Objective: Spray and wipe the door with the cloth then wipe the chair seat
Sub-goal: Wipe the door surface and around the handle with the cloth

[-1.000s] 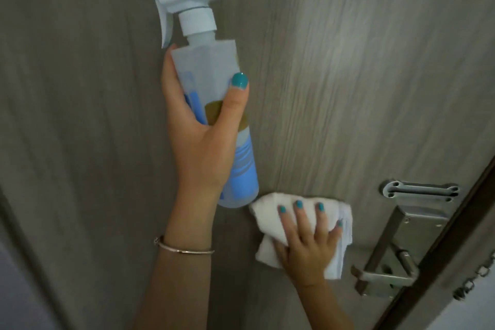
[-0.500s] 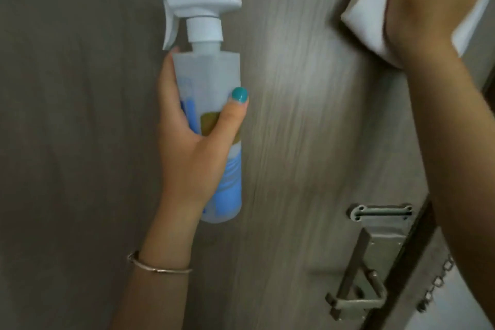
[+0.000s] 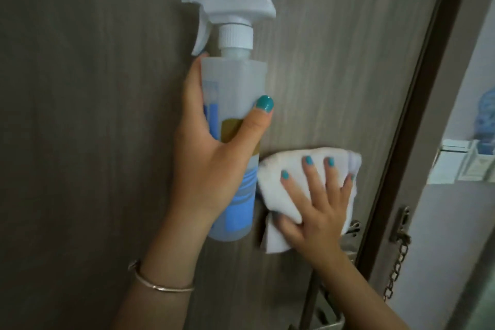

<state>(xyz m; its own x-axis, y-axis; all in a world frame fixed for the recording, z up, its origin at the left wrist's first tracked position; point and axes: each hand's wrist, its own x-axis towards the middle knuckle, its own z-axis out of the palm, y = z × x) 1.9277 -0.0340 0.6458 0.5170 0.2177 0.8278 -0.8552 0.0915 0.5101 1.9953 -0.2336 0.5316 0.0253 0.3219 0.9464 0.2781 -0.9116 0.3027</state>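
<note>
My left hand (image 3: 203, 158) gripped the spray bottle (image 3: 233, 104) standing upright by the door (image 3: 334, 75), nozzle pointing left; I could not read its blue label. My right hand (image 3: 318, 203) pressed the white cloth (image 3: 281, 182) flat on the door, fingers spread.

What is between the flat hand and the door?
In the head view, a folded white cloth lies between the right hand and the grey door. The fingers spread flat on it, pressing it against the wood.
</note>
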